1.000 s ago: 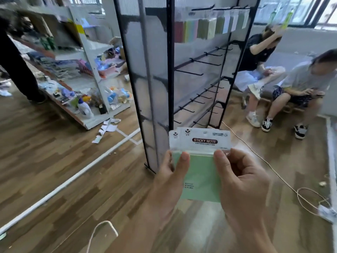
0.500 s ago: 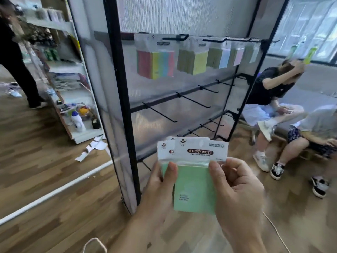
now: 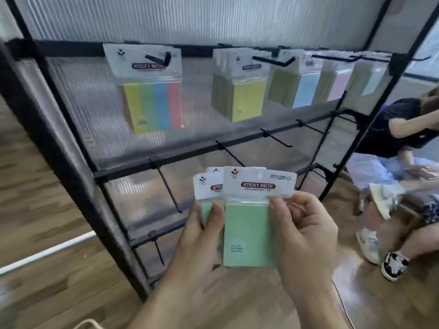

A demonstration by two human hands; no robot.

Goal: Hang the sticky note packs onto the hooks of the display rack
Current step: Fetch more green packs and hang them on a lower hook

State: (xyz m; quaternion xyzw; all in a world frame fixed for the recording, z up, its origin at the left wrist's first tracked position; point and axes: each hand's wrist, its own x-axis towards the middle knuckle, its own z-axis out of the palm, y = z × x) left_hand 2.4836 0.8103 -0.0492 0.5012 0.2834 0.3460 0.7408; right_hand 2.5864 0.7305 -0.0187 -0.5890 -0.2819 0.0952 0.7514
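A fan of flat, glossy plastic-sleeved packs of pale green sticky notes is held low in front of the black metal display rack, which is backed by a ribbed translucent panel. The left hand pinches the rear packs under its thumb. The right hand pinches the front pack just below its white header card. The fingers behind are hidden. The card reads "STICKY NOTE"; the smaller print is illegible. Thin black wire hooks jut out just beyond the packs. A blurred multicoloured striped pack hangs on the top row.
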